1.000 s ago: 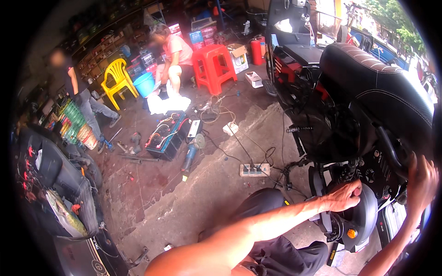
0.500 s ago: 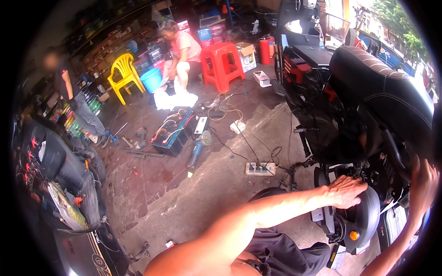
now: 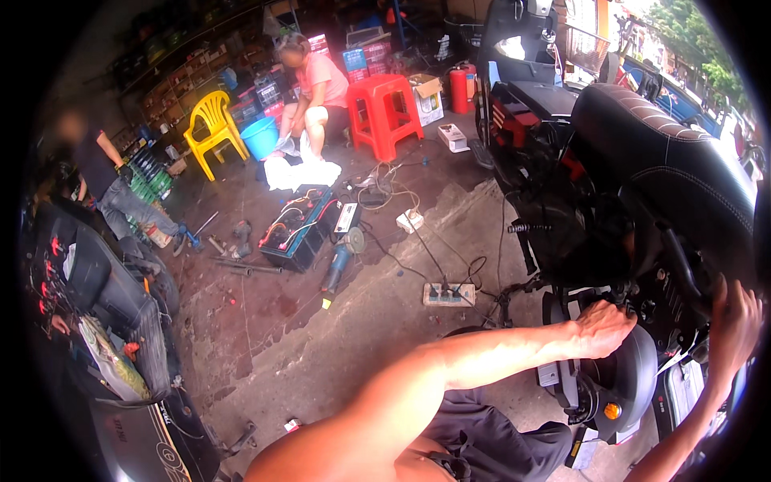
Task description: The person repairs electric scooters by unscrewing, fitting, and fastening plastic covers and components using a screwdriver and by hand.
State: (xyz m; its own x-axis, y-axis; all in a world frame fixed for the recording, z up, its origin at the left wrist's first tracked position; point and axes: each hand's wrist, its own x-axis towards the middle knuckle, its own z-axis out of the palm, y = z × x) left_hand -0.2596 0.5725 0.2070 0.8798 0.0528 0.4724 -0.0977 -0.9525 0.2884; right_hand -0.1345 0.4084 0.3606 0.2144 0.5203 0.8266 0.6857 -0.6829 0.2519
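Note:
A black electric scooter with a stitched black seat (image 3: 654, 136) stands at the right. My left hand (image 3: 604, 329) reaches to its rear, just above the black rear mudguard (image 3: 630, 373). Its fingers are curled closed; whatever they hold is hidden by the hand. My right hand (image 3: 732, 325) is at the far side, beside the dark grab rail (image 3: 684, 257), its fingers stretched upward and apart. I cannot tell whether it touches the scooter body. An orange reflector (image 3: 613, 411) sits on the mudguard below my left hand.
On the floor lie a power strip (image 3: 448, 295), an angle grinder (image 3: 341, 265), a wired battery pack (image 3: 299, 229) and loose cables. A person sits near a red stool (image 3: 384, 116) and a blue bucket (image 3: 261, 138). Another person stands behind a parked scooter (image 3: 104, 289) at left.
My left hand's fingers have curled in from a looser, spread pose, staying above the mudguard. My right hand has barely moved. The standing person at left has shifted posture.

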